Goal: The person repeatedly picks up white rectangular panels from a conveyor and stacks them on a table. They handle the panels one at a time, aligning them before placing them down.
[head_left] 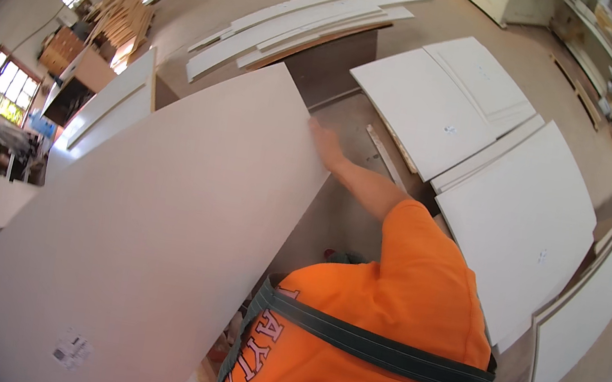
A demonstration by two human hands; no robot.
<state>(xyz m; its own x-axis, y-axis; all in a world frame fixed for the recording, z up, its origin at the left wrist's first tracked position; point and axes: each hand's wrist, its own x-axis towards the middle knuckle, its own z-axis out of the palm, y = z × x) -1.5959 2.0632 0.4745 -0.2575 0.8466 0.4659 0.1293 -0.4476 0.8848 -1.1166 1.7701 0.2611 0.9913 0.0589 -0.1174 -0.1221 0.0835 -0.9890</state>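
Note:
A large white board (153, 208) fills the left and middle of the view, tilted, with a printed label near its lower end. My right hand (322, 144) grips the board's right edge near its far corner, its fingers partly hidden against that edge. My right arm is stretched out from an orange short sleeve. No clear part of my left hand shows. Below the board's edge, beside my dark green apron strap (377, 349), is something reddish-brown that I cannot make out.
To the right lie stacked white panels (507, 221), with more panels (437, 108) farther off. Long white strips (307, 21) rest on a stack at the back. A narrow strip (386, 158) lies on the floor between. Another white panel (109, 102) and wooden pieces (122, 17) stand far left.

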